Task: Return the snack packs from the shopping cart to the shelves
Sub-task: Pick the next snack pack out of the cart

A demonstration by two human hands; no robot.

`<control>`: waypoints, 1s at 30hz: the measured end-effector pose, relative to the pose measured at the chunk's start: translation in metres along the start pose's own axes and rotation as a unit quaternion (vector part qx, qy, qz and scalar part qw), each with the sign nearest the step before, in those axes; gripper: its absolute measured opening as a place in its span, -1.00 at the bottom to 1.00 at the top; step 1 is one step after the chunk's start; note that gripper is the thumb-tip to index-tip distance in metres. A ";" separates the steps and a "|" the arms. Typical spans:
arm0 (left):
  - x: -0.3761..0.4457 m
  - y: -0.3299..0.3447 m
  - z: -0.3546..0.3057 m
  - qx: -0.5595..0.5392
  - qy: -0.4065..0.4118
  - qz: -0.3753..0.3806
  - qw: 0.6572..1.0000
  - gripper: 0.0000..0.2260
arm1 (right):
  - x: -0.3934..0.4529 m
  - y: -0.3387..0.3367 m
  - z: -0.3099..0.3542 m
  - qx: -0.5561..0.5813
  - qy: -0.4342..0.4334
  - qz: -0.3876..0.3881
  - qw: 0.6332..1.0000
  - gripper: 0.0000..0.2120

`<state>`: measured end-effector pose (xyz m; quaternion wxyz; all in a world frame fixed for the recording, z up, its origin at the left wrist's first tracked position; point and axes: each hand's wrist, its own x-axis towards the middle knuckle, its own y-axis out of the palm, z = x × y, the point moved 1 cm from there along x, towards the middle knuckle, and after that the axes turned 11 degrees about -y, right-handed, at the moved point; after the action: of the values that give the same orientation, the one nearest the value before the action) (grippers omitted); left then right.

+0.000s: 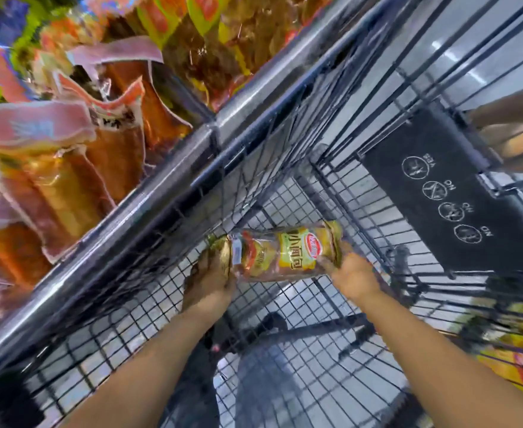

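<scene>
A yellow and clear snack pack [280,253] with a red logo lies deep in the wire shopping cart [285,168], just above its mesh floor. My left hand [212,281] grips the pack's left end. My right hand [351,274] grips its right end. Both forearms reach down into the basket from the bottom of the view. The shelves [78,125] on the left hold many orange and red snack packs, blurred by motion.
The cart's thick metal rim [167,180] runs diagonally between basket and shelves. A black child-seat flap [439,193] with round warning icons hangs at the right. More yellow packs [519,353] show blurred at the lower right. Grey floor tiles show through the mesh.
</scene>
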<state>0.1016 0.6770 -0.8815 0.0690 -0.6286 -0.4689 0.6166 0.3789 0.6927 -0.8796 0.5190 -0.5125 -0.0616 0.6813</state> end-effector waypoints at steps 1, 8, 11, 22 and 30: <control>0.003 0.005 0.002 -0.009 -0.009 0.008 1.000 -0.40 | 0.003 0.003 -0.001 0.005 -0.002 -0.002 1.000 -0.51; -0.008 0.020 0.006 -0.140 -0.035 0.060 0.988 -0.36 | -0.015 0.008 -0.003 0.072 -0.008 -0.018 0.997 -0.32; -0.031 0.011 0.003 -0.138 -0.007 0.086 0.987 -0.35 | -0.039 -0.003 0.004 0.045 -0.002 -0.008 0.999 -0.39; -0.117 -0.088 -0.043 -0.043 0.201 -0.041 0.978 -0.34 | -0.186 -0.069 0.063 0.101 -0.069 -0.143 0.982 -0.07; -0.206 -0.206 -0.097 -0.020 0.396 -0.118 0.911 -0.31 | -0.307 -0.126 0.122 0.007 -0.083 -0.380 0.921 -0.25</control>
<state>0.1201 0.6991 -0.5759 0.3087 -0.7624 -0.4862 0.2952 0.3471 0.5677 -0.5505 0.7356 -0.3886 -0.2894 0.4734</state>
